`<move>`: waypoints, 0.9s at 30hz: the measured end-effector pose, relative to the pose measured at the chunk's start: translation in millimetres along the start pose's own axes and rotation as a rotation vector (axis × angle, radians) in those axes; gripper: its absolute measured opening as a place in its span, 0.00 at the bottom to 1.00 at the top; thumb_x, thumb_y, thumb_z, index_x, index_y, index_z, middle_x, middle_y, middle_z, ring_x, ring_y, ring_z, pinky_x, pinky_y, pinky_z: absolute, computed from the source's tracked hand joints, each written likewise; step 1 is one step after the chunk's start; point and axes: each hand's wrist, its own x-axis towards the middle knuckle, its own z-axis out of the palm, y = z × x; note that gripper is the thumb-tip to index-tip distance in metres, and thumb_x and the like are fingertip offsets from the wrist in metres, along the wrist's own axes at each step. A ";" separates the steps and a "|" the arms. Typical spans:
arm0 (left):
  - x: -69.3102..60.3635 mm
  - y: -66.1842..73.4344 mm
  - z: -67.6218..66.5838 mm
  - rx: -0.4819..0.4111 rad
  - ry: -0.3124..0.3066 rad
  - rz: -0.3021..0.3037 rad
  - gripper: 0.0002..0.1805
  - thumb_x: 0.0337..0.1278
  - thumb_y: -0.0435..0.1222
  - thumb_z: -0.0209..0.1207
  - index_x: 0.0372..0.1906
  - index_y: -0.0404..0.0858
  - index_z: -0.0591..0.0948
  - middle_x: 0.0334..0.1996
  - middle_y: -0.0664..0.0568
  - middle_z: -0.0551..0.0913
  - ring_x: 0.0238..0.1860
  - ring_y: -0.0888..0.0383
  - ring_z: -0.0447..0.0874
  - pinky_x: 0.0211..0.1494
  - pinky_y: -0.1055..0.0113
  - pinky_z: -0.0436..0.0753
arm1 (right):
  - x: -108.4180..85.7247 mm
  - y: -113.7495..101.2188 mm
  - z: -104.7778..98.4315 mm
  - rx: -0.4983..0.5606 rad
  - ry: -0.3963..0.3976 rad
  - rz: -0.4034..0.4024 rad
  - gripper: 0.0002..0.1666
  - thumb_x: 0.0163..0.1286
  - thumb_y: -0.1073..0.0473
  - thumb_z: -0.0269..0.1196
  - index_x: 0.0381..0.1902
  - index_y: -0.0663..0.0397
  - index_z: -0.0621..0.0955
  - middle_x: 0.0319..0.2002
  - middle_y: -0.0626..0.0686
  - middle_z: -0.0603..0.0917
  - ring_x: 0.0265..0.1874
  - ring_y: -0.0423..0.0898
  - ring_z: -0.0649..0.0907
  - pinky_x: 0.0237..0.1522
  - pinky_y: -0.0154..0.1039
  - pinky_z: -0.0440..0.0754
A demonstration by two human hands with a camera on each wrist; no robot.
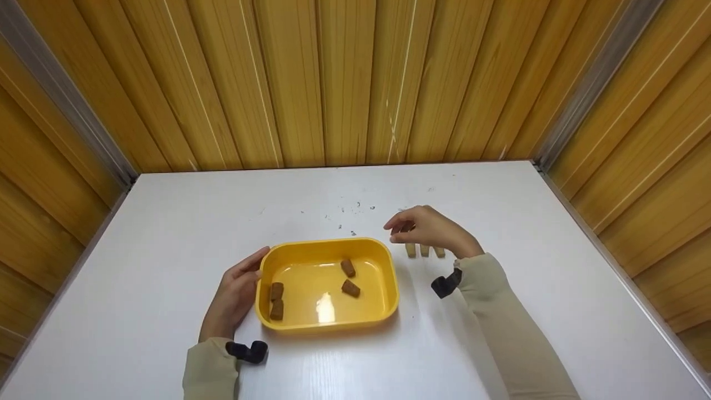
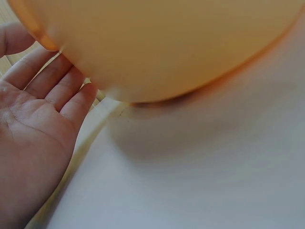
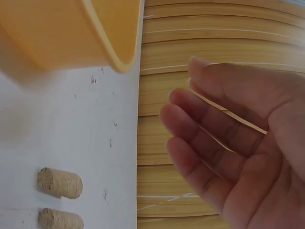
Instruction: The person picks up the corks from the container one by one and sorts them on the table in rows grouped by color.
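Note:
A yellow plastic tub (image 1: 328,328) sits on the white table with several brown, cork-like pieces (image 1: 350,288) in it, two at its left end and two at its right. My left hand (image 1: 236,289) rests against the tub's left side, its fingers (image 2: 64,88) extended and touching the outer wall. To the right of the tub, my right hand (image 1: 427,228) hovers with loosely bent fingers, nothing between them in the right wrist view. Below that hand, pale tan corks (image 1: 424,251) lie on the table in a row, partly hidden by it; two corks (image 3: 60,183) show in the right wrist view.
Dark specks and scuffs (image 1: 355,214) mark the white table (image 1: 194,222) behind the tub. Yellow wood-look panels (image 1: 344,83) rise at the back and on both sides. A black wrist-worn piece (image 1: 446,283) sticks out from each sleeve.

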 end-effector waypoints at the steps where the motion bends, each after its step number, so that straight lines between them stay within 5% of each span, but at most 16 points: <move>1: 0.0 0.1 -0.1 0.000 0.004 0.001 0.30 0.61 0.23 0.47 0.70 0.30 0.64 0.61 0.57 0.77 0.64 0.63 0.72 0.66 0.71 0.73 | 1.6 -2.1 1.7 -0.005 -0.008 -0.012 0.15 0.64 0.58 0.65 0.49 0.54 0.84 0.39 0.52 0.87 0.38 0.44 0.83 0.46 0.41 0.84; 27: 0.5 0.5 -1.4 0.024 -0.001 0.050 0.29 0.61 0.24 0.48 0.69 0.28 0.63 0.61 0.57 0.77 0.63 0.65 0.73 0.65 0.71 0.74 | 47.2 -35.3 46.6 -0.102 -0.227 -0.022 0.20 0.64 0.59 0.65 0.53 0.60 0.82 0.43 0.55 0.87 0.42 0.46 0.84 0.48 0.40 0.83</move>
